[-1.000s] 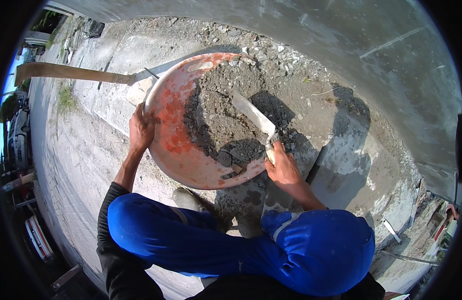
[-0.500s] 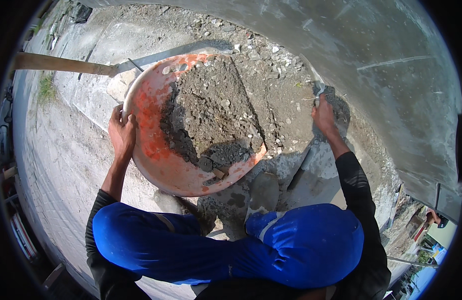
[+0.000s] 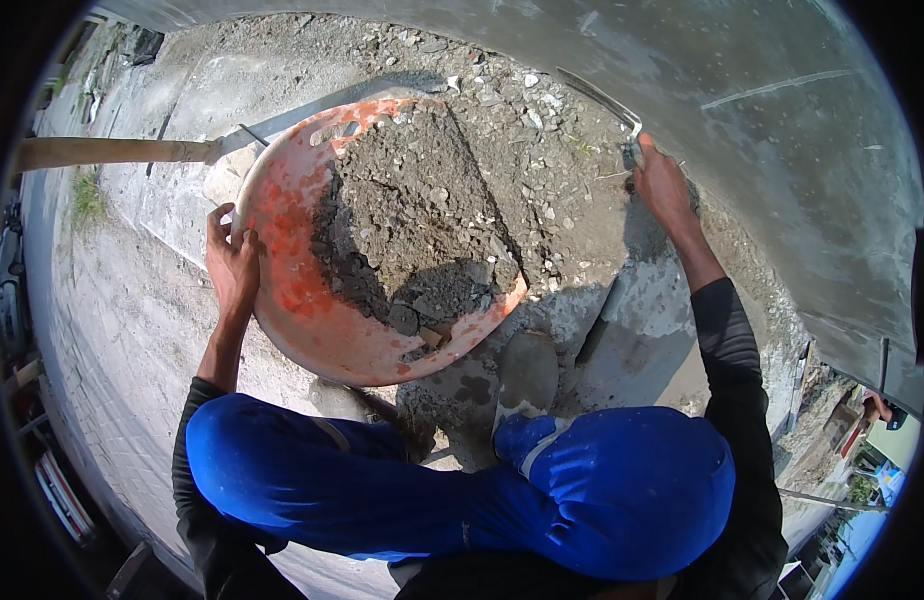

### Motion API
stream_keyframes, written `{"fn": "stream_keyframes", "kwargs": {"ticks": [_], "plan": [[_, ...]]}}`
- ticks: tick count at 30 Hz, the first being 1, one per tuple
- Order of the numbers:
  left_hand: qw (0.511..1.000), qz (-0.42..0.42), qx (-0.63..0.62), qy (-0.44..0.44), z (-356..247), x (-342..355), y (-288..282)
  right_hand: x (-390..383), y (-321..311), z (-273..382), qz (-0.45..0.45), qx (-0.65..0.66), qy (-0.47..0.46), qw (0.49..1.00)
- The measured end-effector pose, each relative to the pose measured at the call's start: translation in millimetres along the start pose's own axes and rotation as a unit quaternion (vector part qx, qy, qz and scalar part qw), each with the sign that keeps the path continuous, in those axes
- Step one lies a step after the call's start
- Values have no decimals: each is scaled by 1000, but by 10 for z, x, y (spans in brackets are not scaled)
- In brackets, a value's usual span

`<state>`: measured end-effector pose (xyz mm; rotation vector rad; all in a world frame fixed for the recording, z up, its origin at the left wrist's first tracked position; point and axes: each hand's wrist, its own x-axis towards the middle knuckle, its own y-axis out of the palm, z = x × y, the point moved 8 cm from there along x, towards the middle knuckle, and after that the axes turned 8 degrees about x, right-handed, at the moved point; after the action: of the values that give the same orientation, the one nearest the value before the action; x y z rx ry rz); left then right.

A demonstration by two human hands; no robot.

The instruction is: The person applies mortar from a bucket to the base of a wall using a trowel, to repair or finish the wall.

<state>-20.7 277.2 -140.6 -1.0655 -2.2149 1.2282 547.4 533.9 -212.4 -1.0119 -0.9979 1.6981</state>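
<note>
Head view: worn red-orange tub (image 3: 287, 255) on the ground in front of the person's knees (image 3: 612, 490), loaded with grey rubble (image 3: 417, 190), crumbly and stony. Load sits towards the right side, leaving the left inner wall bare; it seems this gives the hand a clean edge.

Left hand (image 3: 234, 262) at that left rim, fingers half curled, thumb lying over the edge, rim between them. Looks a light hold, probably to steady the tub; firmness I cannot tell.

Right hand (image 3: 666, 188) well apart from the tub, fingers wrapped tightly round the trowel (image 3: 600, 97). Grip mostly hidden in the fist. Blade points away and leftward, seen nearly edge-on, near the foot of the grey wall (image 3: 772, 190); touching or not, cannot tell. Holding it by the end presumably suits reaching low along the wall. Loose stones (image 3: 542, 115) lie by the blade.

Pale block (image 3: 227, 180) just beside the tub's left rim, perhaps a stop. Wooden handle (image 3: 112, 152) runs in from the left, ending near it.
</note>
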Motion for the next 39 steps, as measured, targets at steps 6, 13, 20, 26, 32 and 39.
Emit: {"fn": "stream_keyframes", "kwargs": {"ticks": [6, 13, 20, 26, 32, 39], "plan": [[1000, -11, 12, 16, 14, -47, -9, 63, 642, 77, 48, 110, -24, 993], [1000, -9, -2, -3, 139, -49, -13, -432, -30, 147, 37, -103, -60, 992], [1000, 1, -26, -7, 221, 51, 55, -292, 593, -315, 0, 143, 57, 988], [1000, 9, -23, 13, 123, 85, 49, -489, 450, -211, 1, 83, -68, 994], [999, 12, -45, 15, 115, 6, 53, -35, 48, -489, 8, -95, 39, 995], [1000, -1, -19, 17, 163, -10, 12, -392, 618, -622, 24, 118, 2, 993]]}}
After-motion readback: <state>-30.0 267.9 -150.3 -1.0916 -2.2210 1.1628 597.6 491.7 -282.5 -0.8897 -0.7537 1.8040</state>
